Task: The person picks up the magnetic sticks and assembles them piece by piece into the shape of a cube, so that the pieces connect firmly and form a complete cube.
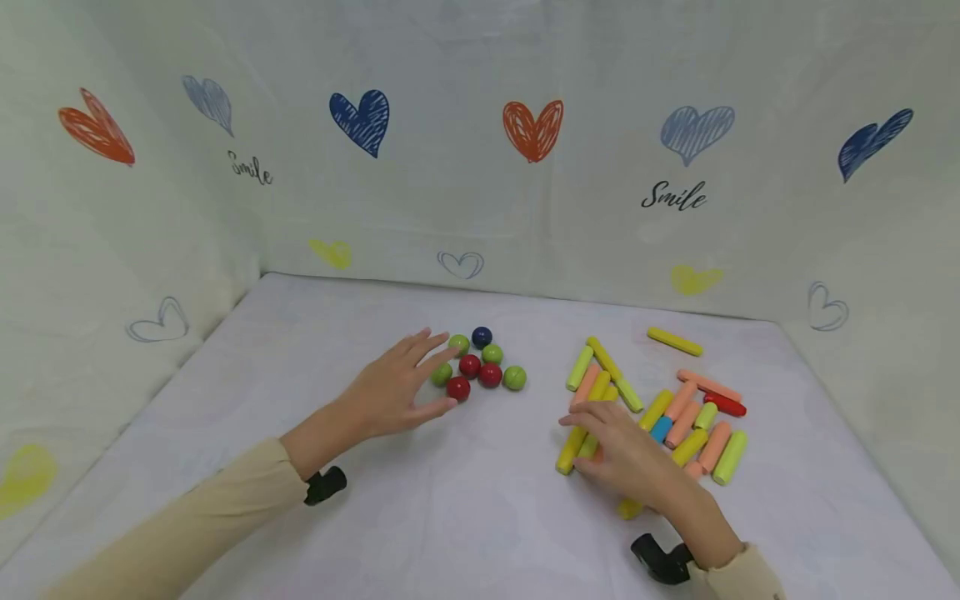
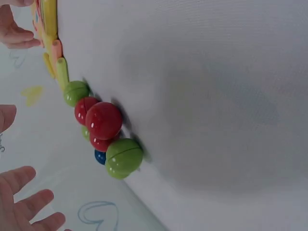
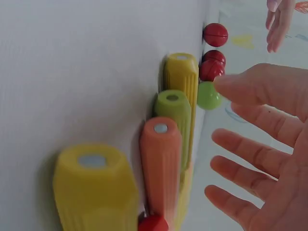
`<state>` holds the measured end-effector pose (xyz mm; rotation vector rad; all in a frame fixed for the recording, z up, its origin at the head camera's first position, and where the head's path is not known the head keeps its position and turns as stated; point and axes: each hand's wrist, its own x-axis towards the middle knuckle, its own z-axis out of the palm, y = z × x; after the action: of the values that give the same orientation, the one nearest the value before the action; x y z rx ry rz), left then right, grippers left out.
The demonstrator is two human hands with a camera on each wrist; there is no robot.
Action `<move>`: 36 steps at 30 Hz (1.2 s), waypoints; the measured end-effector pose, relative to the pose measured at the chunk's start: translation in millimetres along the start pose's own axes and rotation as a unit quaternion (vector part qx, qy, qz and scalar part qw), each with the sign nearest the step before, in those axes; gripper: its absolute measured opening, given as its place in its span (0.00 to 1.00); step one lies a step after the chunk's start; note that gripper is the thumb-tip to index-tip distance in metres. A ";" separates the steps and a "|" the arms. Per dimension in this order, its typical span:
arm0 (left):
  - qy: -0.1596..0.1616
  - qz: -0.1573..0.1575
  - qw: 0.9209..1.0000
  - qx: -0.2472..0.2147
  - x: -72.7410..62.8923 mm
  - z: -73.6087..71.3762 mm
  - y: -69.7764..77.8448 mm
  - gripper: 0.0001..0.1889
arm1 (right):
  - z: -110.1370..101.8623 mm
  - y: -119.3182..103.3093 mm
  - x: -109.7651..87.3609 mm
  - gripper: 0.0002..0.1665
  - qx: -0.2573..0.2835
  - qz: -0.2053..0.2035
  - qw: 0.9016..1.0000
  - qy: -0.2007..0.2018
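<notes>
On the white tabletop [image 1: 442,517]: glossy balls [image 1: 491,376] sit bunched near the middle, three red, four green and one dark blue; to their right lies a spread of coloured sticks [image 1: 657,409], mostly yellow, orange and green, with one red stick [image 1: 724,405] and one blue stick [image 1: 661,430].
Left hand [image 1: 393,392]: beside the balls, fingers spread and thumb apart, gripping nothing; whether a fingertip touches a ball, I cannot tell.
Right hand [image 1: 626,450]: over the near left part of the sticks, thumb and fingers apart in the right wrist view, holding nothing; contact cannot be judged.
Step at balls and sticks: apparently a reach by both hands, with no grip made.
Next move: picking anything up would call for lowering a hand and bringing thumb and fingers together on one piece without rolling its neighbours.
Backdrop writing: "Smile" [image 1: 673,196] in black script, twice, among drawn hearts [image 1: 532,131].
Brands: none readable on balls or sticks.
</notes>
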<state>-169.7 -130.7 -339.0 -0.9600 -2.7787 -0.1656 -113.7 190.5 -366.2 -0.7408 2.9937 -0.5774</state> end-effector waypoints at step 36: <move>0.016 -0.124 0.975 -0.183 13.4 45.0 8.0 0.22 | 20.5 2.2 11.7 0.16 0.025 0.020 0.999 -0.018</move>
<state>-181.7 -108.8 -379.6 -0.6618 -2.8854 -0.7456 -123.2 179.9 -385.2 -0.6802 2.9422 -0.6283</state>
